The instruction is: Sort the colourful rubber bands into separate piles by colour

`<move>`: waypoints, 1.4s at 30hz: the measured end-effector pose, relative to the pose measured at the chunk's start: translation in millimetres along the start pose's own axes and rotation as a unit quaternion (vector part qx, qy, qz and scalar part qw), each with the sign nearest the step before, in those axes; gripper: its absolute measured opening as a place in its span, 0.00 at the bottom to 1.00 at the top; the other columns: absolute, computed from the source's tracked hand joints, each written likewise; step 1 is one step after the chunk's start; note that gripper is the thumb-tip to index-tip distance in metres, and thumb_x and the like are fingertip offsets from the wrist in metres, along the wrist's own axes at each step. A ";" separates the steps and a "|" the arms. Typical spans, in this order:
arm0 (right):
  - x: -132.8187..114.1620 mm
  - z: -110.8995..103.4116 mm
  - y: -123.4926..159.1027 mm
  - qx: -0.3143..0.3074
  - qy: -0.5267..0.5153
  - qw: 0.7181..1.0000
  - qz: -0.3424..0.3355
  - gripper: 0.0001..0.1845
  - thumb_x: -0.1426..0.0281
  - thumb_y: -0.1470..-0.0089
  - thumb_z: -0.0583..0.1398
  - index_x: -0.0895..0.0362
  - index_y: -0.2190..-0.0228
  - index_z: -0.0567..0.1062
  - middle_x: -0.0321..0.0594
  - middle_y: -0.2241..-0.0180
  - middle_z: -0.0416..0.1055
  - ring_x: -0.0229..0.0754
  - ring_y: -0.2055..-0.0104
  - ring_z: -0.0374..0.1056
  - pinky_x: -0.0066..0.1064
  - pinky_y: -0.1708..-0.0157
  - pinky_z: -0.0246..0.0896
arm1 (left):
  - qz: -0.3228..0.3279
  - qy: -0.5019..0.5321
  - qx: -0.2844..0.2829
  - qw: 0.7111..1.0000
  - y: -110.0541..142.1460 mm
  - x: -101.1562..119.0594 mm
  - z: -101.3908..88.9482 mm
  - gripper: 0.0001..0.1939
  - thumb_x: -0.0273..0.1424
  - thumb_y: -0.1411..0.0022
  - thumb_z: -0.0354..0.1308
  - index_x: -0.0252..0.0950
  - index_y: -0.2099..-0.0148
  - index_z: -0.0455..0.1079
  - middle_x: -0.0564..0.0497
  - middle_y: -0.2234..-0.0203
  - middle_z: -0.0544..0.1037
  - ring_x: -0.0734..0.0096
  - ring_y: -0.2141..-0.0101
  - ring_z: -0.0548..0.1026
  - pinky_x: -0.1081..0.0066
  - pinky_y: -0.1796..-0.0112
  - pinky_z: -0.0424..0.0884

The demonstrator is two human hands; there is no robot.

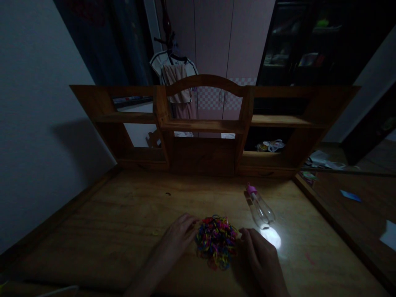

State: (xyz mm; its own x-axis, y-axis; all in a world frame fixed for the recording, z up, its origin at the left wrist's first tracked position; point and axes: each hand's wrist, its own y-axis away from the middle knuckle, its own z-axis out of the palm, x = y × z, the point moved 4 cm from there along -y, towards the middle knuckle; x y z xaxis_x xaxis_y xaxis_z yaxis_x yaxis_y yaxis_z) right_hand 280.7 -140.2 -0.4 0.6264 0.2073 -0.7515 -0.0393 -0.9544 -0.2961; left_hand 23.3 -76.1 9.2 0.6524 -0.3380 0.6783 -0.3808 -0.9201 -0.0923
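A heap of small multicoloured rubber bands (217, 239) lies on the wooden desktop between my hands. At its left edge is my left hand (181, 233), fingers reaching out, thumb apart, their tips touching or nearly touching the bands. My right hand (260, 253) is at the heap's right side, its fingers bent and pressed together. Whatever may be between those fingertips is too small and dark to make out. Behind my right hand, a clear bottle (262, 209) with a pink cap (251, 189) lies on its side.
A bright spot of light (271, 238) falls by the bottle's base. One dark band (168, 194) and a pale yellow one (155, 232) lie apart on the left. Across the back stands a wooden shelf unit (202, 154); a wall (46, 136) borders the left side.
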 end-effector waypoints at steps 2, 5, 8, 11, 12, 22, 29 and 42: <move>-0.8 0.1 -0.3 -0.003 0.002 1.000 -0.002 0.17 0.61 0.32 0.47 0.55 0.63 0.72 0.39 0.69 0.71 0.42 0.67 0.69 0.30 0.68 0.58 | 0.017 0.018 -0.016 1.000 -7.8 7.5 10.9 0.14 0.32 0.36 0.54 0.42 0.49 0.70 0.46 0.54 0.74 0.62 0.53 0.72 0.66 0.51 0.67; -3.2 -0.3 -1.0 -0.007 0.003 1.000 -0.002 0.17 0.61 0.32 0.47 0.54 0.64 0.71 0.39 0.70 0.71 0.42 0.68 0.68 0.30 0.68 0.58 | 0.036 0.022 -0.030 0.999 -18.8 14.4 17.1 0.12 0.32 0.37 0.55 0.42 0.51 0.71 0.47 0.56 0.74 0.62 0.53 0.71 0.66 0.51 0.66; -4.9 -1.1 -1.2 -0.006 0.003 1.000 0.002 0.17 0.61 0.32 0.47 0.54 0.66 0.71 0.39 0.70 0.70 0.42 0.68 0.68 0.30 0.69 0.57 | 0.031 0.013 -0.016 0.999 -27.9 15.8 16.2 0.09 0.35 0.36 0.55 0.41 0.55 0.72 0.48 0.59 0.74 0.62 0.56 0.72 0.66 0.53 0.66; -5.6 -0.9 -0.8 -0.012 -0.002 1.000 0.008 0.18 0.61 0.32 0.47 0.54 0.67 0.70 0.38 0.71 0.69 0.42 0.69 0.67 0.30 0.69 0.56 | 0.030 -0.009 -0.010 0.999 -35.2 12.0 17.4 0.10 0.37 0.34 0.52 0.40 0.57 0.72 0.48 0.60 0.73 0.63 0.57 0.71 0.66 0.55 0.66; -5.7 -0.6 -0.7 -0.015 -0.004 1.000 0.009 0.17 0.61 0.32 0.47 0.54 0.68 0.69 0.38 0.71 0.69 0.43 0.69 0.67 0.31 0.68 0.56 | 0.034 -0.017 -0.017 0.999 -37.3 10.0 18.8 0.10 0.36 0.34 0.51 0.40 0.57 0.72 0.48 0.60 0.73 0.63 0.57 0.71 0.66 0.55 0.66; -2.0 0.7 -0.9 -0.005 -0.001 1.000 0.007 0.17 0.62 0.32 0.47 0.54 0.67 0.69 0.37 0.71 0.69 0.42 0.68 0.67 0.30 0.67 0.56 | 0.031 -0.024 -0.026 0.999 -46.8 14.4 8.7 0.04 0.30 0.40 0.56 0.37 0.65 0.71 0.49 0.66 0.74 0.65 0.63 0.72 0.70 0.63 0.65; -6.3 1.3 -2.6 -0.016 -0.009 1.000 0.017 0.17 0.63 0.32 0.48 0.54 0.70 0.68 0.37 0.73 0.68 0.41 0.70 0.66 0.28 0.70 0.56 | -0.012 0.028 -0.040 0.999 -54.3 1.9 -2.6 0.07 0.34 0.42 0.57 0.37 0.65 0.74 0.49 0.70 0.78 0.65 0.67 0.74 0.71 0.66 0.65; -7.6 0.8 -2.6 -0.016 -0.008 1.000 0.007 0.16 0.62 0.32 0.47 0.54 0.69 0.69 0.37 0.72 0.69 0.41 0.69 0.67 0.28 0.70 0.57 | -0.018 0.026 0.046 0.998 -103.7 -59.9 -46.1 0.11 0.34 0.43 0.56 0.33 0.60 0.74 0.47 0.68 0.79 0.65 0.67 0.75 0.71 0.66 0.67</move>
State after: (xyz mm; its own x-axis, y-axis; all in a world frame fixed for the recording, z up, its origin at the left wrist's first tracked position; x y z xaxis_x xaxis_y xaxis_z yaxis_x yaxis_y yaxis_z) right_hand 275.4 -139.1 5.6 0.6129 0.1963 -0.7654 -0.0227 -0.9639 -0.2654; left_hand -6.6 48.7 11.7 0.6294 -0.2960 0.7185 -0.2944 -0.9465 -0.1320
